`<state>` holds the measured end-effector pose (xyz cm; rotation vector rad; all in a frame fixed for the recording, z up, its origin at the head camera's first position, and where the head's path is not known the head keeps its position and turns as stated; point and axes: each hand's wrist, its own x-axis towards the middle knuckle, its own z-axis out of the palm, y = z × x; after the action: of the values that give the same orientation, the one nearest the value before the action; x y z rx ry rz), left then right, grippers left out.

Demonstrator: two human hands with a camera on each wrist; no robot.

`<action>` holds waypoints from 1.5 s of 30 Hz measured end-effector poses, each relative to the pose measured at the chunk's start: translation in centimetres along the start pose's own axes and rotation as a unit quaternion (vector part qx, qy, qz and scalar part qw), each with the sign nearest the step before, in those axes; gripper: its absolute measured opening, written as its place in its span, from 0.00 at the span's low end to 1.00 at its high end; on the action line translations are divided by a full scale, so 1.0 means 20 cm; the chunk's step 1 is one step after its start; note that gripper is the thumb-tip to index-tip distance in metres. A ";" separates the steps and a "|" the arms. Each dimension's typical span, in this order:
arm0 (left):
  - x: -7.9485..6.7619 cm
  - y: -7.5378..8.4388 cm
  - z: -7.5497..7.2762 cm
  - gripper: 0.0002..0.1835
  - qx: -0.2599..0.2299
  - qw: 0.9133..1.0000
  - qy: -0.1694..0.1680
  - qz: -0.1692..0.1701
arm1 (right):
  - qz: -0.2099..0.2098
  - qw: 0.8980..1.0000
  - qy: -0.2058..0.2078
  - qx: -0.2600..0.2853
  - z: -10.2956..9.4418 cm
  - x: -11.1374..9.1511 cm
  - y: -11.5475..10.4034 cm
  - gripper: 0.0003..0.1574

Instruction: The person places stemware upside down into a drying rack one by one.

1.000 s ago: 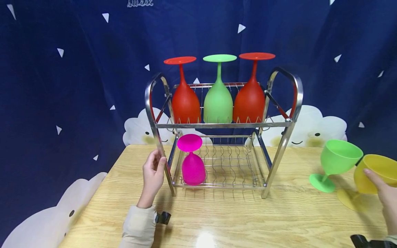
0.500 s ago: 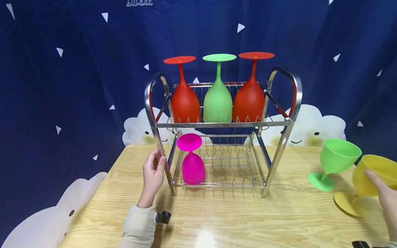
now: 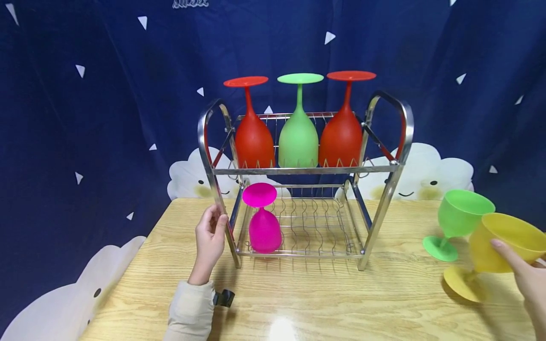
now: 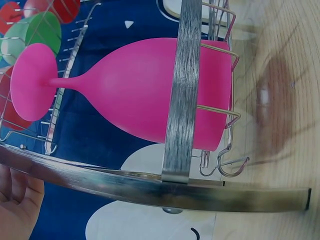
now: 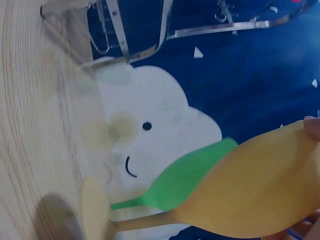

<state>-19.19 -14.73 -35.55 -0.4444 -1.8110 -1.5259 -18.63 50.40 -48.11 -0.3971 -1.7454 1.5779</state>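
At the right my right hand (image 3: pixel 526 279) grips a yellow goblet (image 3: pixel 496 251) by its bowl, thumb on the near side. The goblet leans, its foot (image 3: pixel 465 283) toward the left and low over the table; contact with the wood cannot be told. Behind it a green goblet (image 3: pixel 462 215) stands upright, partly covered. My left hand (image 3: pixel 211 239) holds the left front leg of a two-tier metal dish rack (image 3: pixel 298 258), its fingers partly hidden by the bar in the left wrist view. Inside the lower tier, beside that leg, a magenta goblet (image 4: pixel 135 90) sits upside down.
On the upper tier two red goblets (image 3: pixel 254 142) flank a green goblet (image 3: pixel 298 142), all upside down. Bare wire grid shows right of the magenta goblet. The wooden table (image 3: pixel 341 303) extends in front, and a blue curtain (image 3: pixel 106 118) hangs behind.
My right hand has brought the yellow goblet leftward, where it now overlaps the standing green goblet. My left hand stays at the rack's leg. The view has shifted slightly.
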 end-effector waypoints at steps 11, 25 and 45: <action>0.00 -0.01 0.00 0.08 -0.003 1.000 0.003 0.000 | -0.023 1.000 -0.004 0.019 0.31 -0.51 -0.69 0.39; -0.01 -0.02 0.00 0.08 -0.006 1.000 0.005 -0.001 | -0.060 0.978 -0.126 -0.155 0.46 -0.81 -0.93 0.47; -0.01 -0.12 -0.02 0.09 0.001 1.000 0.002 -0.025 | -0.166 0.945 -0.261 -0.109 0.71 -0.99 -0.97 0.50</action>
<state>-20.54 -15.76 -37.35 -0.3982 -1.8328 -1.5579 -10.19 23.21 -35.47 0.2361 -2.2572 1.3182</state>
